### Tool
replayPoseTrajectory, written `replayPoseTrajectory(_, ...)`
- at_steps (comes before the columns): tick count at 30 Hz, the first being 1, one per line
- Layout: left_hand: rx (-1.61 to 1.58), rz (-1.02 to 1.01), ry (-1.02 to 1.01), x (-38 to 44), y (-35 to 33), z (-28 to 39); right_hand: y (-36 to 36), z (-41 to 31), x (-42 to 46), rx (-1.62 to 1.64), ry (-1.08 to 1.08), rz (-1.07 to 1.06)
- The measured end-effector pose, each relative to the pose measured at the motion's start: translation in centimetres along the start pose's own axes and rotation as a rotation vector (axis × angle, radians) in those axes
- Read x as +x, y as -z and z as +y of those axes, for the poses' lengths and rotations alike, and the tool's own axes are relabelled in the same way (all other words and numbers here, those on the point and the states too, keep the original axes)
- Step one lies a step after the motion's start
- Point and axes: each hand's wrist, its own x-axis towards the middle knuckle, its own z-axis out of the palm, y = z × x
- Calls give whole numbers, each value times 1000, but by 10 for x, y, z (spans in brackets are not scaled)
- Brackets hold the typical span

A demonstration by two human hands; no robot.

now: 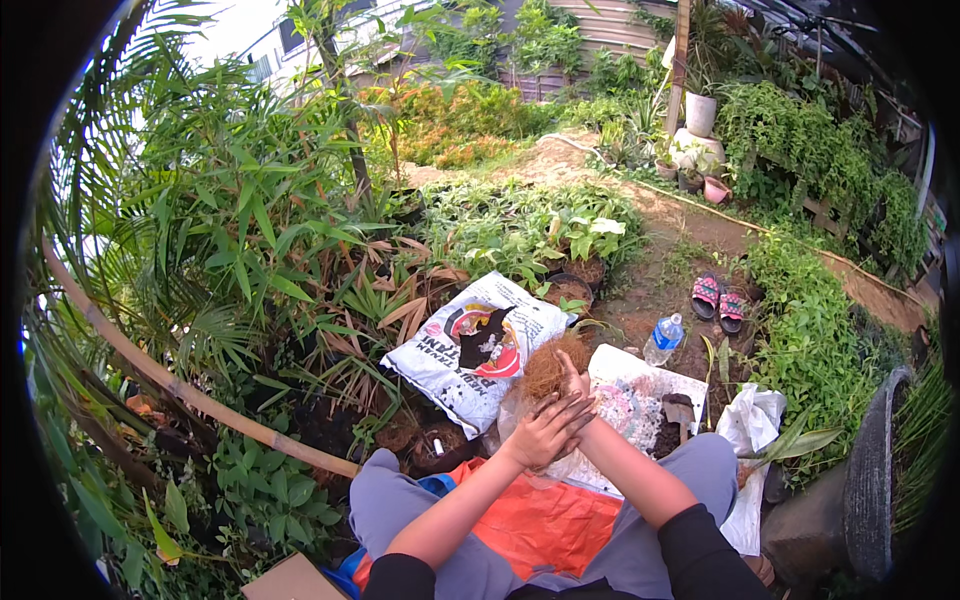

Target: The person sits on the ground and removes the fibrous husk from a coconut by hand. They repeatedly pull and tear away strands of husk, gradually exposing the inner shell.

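Observation:
My left hand (pixel 541 435) lies flat across my right hand (pixel 576 390), near its palm and wrist. Dark soil stains both, and neither holds anything visible. My right fingers point away from me, spread apart. Just beyond them sits a clump of brown coconut fibre (pixel 551 367), partly covered by the right hand, with clear plastic (pixel 510 417) beneath. To the right, a soil-smeared white board (pixel 622 367) carries dark soil (pixel 667 437) and a small trowel (pixel 679 411). A white printed sack (pixel 480 337) of planting medium, torn open in front, rests to the left.
Orange sheeting (pixel 555 517) spreads between my knees. A water bottle (pixel 664 339) stands beyond the board, near a pair of sandals (pixel 718 301). Potted plants (pixel 581 262) fill the ground ahead. A bamboo pole (pixel 202 397) curves along the left; a large dark pot (pixel 874 480) is at right.

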Motion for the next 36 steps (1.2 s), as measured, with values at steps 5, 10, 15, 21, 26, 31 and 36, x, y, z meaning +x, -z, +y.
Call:
replayPoseTrajectory(5, -4, -15, 229, 6, 9, -14, 7, 23, -7, -122, -24, 41)
replayPoseTrajectory(10, -43, 144, 225, 12, 19, -12, -3, 18, -10, -195, 53, 106)
replayPoseTrajectory(15, -155, 350, 545, 8, 23, -10, -21, -2, -15, -101, 53, 120)
replayPoseTrajectory(21, -76, 199, 343, 5, 17, -19, -25, -22, -14, -1, -52, 60)
replayPoseTrajectory(26, -63, 151, 340, 5, 17, -20, -33, -26, -18, -167, -27, 36)
replayPoseTrajectory(31, -85, 225, 408, 4, 17, -15, -46, -31, -33, -269, 123, 92)
replayPoseTrajectory(36, -164, 217, 428, 7, 8, -13, -40, -32, -27, -243, 72, 72)
